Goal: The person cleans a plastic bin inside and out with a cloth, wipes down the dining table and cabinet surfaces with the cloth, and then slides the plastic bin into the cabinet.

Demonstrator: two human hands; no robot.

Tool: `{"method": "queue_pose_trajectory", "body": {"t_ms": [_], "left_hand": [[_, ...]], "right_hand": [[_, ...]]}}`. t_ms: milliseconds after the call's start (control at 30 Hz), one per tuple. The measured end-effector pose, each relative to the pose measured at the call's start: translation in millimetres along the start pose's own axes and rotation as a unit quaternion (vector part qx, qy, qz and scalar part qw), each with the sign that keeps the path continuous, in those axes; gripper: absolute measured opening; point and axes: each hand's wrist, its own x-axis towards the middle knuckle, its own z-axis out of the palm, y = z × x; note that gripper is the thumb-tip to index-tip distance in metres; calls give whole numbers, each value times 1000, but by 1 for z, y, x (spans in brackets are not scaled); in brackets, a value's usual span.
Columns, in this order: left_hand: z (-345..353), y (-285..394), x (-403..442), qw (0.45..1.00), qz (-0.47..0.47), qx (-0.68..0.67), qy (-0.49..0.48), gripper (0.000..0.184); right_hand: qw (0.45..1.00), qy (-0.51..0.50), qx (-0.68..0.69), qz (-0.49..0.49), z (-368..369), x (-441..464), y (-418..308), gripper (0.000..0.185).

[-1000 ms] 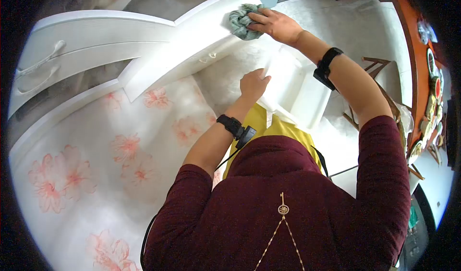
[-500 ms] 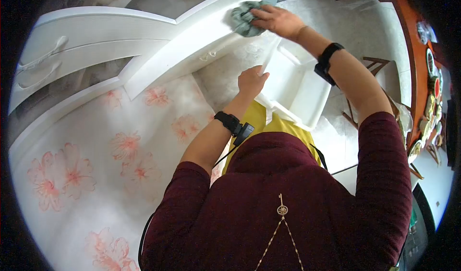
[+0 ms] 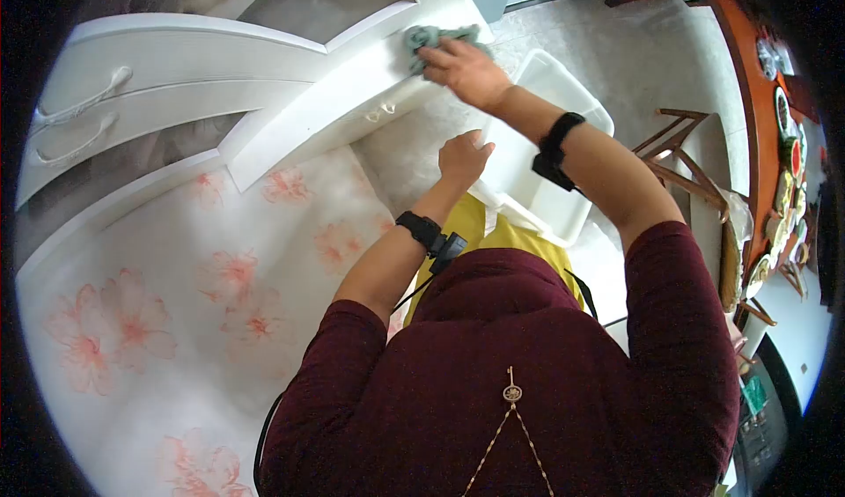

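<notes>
My right hand point(image 3: 466, 70) presses a grey-green cloth point(image 3: 425, 43) against the white ledge point(image 3: 352, 79) of the cabinet, its fingers bent over the fabric. Lower down, my left hand point(image 3: 464, 160) is closed around the left rim of a white plastic bin point(image 3: 559, 184). The bin stands in front of my yellow garment point(image 3: 528, 238), partly hidden by my right forearm. Both wrists wear black bands with small devices.
On the left is a bed surface point(image 3: 176, 250) with pink flower print. White drawers point(image 3: 176, 66) with looped handles lie beyond it. At the right are a wooden chair point(image 3: 695, 158) and a red-brown table point(image 3: 761, 136) bearing several dishes.
My right hand has slid left along the ledge with the cloth, and its forearm now crosses over the bin. My left hand has hardly moved.
</notes>
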Motion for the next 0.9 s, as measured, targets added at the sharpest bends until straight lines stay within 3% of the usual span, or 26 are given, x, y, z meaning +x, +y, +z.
{"method": "queue_pose_trajectory", "body": {"t_ms": [67,200,300,400,600,767,900], "left_hand": [[7,-4,-1,998,30,-35,50,45],[0,-1,3,1000,6,-28,9,44],[-13,0,-4,998,30,-12,59,42],[-26,5,-5,999,-5,-39,-1,40],[-13,6,0,999,14,3,40,36],[-2,-5,8,998,35,-30,48,45],[-10,-4,8,999,40,-21,26,48]], "right_hand": [[999,5,-1,-37,0,12,-17,23],[999,4,-7,-46,-4,0,0,24],[1000,13,-22,-11,-21,-25,28,26],[999,-21,-47,-12,-30,-26,35,26],[999,-24,-2,-44,-10,7,-3,26],[998,1,-14,-54,-16,-1,9,27],[999,-34,-16,-22,-31,-17,30,28]]}}
